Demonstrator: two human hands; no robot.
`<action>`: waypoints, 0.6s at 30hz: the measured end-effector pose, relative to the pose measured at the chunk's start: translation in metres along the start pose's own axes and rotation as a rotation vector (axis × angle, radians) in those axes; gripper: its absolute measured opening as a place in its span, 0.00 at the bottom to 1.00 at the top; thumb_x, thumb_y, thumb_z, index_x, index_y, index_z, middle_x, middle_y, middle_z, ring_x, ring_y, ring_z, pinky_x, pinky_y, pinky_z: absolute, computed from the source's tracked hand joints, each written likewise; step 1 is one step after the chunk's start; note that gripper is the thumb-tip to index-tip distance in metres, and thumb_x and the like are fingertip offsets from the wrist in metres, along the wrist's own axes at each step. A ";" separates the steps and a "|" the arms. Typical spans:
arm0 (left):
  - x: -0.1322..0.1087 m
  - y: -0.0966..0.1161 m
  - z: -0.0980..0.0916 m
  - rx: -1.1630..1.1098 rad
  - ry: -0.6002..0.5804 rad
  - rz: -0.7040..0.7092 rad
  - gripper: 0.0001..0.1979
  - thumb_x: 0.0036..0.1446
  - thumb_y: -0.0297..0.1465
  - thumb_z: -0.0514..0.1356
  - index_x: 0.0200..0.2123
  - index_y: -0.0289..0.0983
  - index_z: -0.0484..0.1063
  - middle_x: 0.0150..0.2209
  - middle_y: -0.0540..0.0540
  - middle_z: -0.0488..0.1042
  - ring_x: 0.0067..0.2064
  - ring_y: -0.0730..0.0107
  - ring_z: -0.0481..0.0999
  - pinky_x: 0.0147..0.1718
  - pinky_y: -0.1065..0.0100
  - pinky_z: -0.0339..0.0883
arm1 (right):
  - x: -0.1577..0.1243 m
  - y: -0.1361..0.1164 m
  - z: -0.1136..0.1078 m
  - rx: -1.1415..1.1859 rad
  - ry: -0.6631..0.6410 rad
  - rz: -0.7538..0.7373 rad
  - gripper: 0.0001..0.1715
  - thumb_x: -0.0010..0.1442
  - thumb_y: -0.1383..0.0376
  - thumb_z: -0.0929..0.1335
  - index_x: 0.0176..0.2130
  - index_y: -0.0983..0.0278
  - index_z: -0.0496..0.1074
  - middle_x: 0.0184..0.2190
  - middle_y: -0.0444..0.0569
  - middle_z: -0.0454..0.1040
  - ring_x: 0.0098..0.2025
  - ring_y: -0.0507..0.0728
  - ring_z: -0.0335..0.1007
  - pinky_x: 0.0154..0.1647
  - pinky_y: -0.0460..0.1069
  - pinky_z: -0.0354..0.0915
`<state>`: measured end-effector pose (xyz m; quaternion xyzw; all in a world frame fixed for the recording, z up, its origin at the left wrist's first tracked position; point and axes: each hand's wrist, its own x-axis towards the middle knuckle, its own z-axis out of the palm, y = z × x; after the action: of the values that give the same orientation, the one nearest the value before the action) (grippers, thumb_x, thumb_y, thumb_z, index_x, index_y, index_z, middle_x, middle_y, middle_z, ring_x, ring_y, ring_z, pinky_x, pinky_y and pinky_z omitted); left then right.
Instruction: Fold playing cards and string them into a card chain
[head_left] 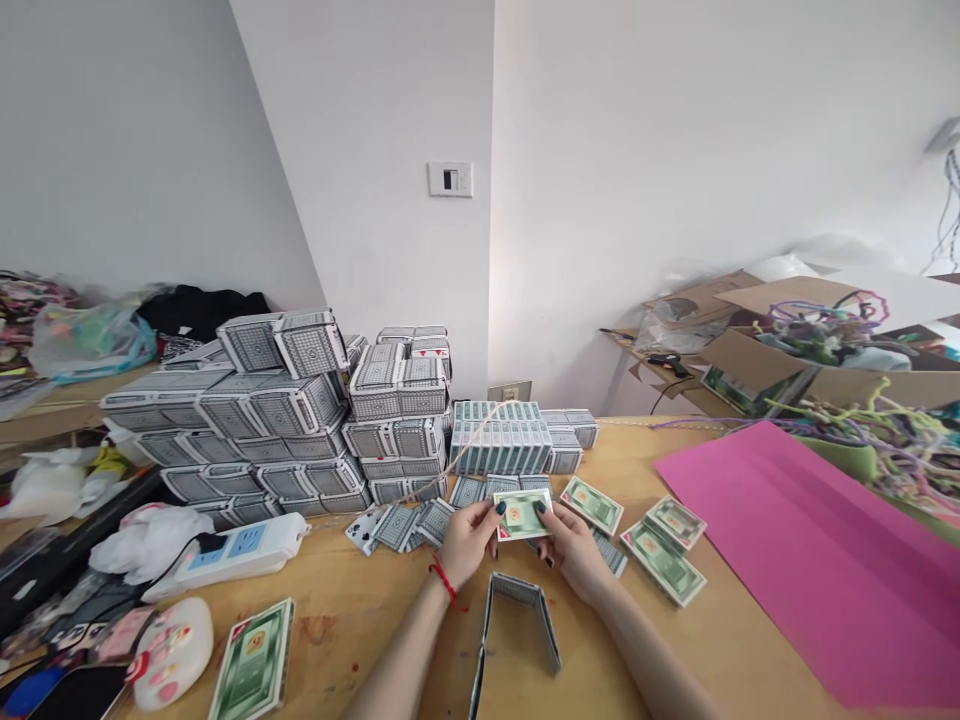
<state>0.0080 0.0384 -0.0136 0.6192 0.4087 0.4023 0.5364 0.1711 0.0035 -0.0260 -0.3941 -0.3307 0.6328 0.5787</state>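
My left hand [469, 545] and my right hand [574, 550] both pinch the edges of a green-and-white playing card pack [522, 514], held just above the wooden table [360, 625]. A red string circles my left wrist. Below my hands stands a folded, U-shaped wall of grey-patterned cards [517, 620], its inside open towards me. Loose grey-backed cards [395, 527] lie just beyond my left hand. Similar green packs [592, 505] lie to the right of my right hand, and another [664, 562] sits further right.
A tall stacked structure of grey-patterned card boxes [300, 420] rises behind my hands. A pink sheet [817, 560] covers the table's right side. A white power strip [232, 552] and plastic bags lie at left, and a cardboard box [757, 370] with pipe cleaners stands at right.
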 end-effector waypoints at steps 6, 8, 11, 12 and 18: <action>0.001 0.003 -0.005 -0.006 -0.076 -0.007 0.19 0.51 0.45 0.53 0.23 0.34 0.67 0.13 0.55 0.61 0.14 0.79 0.59 0.14 0.76 0.50 | 0.001 0.001 0.001 -0.030 0.028 -0.033 0.16 0.49 0.54 0.68 0.28 0.64 0.66 0.16 0.39 0.65 0.15 0.46 0.58 0.14 0.40 0.51; 0.001 0.002 -0.005 0.006 -0.084 -0.010 0.19 0.51 0.45 0.53 0.24 0.33 0.68 0.12 0.56 0.59 0.14 0.80 0.58 0.14 0.76 0.50 | 0.001 0.001 0.001 -0.061 0.053 -0.063 0.16 0.49 0.53 0.68 0.30 0.64 0.66 0.15 0.38 0.65 0.15 0.46 0.56 0.14 0.40 0.50; 0.001 0.000 -0.005 0.023 -0.093 -0.012 0.19 0.51 0.44 0.53 0.26 0.32 0.69 0.12 0.57 0.58 0.14 0.80 0.57 0.15 0.77 0.49 | 0.001 0.002 0.002 -0.119 0.109 -0.105 0.19 0.49 0.51 0.67 0.32 0.64 0.67 0.14 0.38 0.64 0.14 0.46 0.54 0.14 0.41 0.47; 0.000 -0.001 -0.005 0.027 -0.094 -0.011 0.19 0.52 0.44 0.53 0.27 0.32 0.69 0.12 0.57 0.57 0.14 0.80 0.57 0.15 0.77 0.48 | 0.001 0.002 0.002 -0.139 0.126 -0.116 0.20 0.49 0.51 0.67 0.32 0.64 0.67 0.14 0.38 0.63 0.14 0.46 0.54 0.13 0.41 0.46; 0.000 -0.002 -0.003 0.079 -0.097 -0.003 0.19 0.54 0.43 0.50 0.30 0.32 0.70 0.12 0.57 0.57 0.14 0.79 0.56 0.15 0.76 0.48 | -0.001 0.000 0.004 -0.215 0.165 -0.154 0.22 0.48 0.49 0.67 0.32 0.65 0.68 0.13 0.39 0.63 0.14 0.47 0.54 0.14 0.42 0.47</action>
<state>0.0054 0.0399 -0.0152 0.6581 0.3985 0.3546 0.5314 0.1677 0.0029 -0.0237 -0.4779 -0.3772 0.5128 0.6052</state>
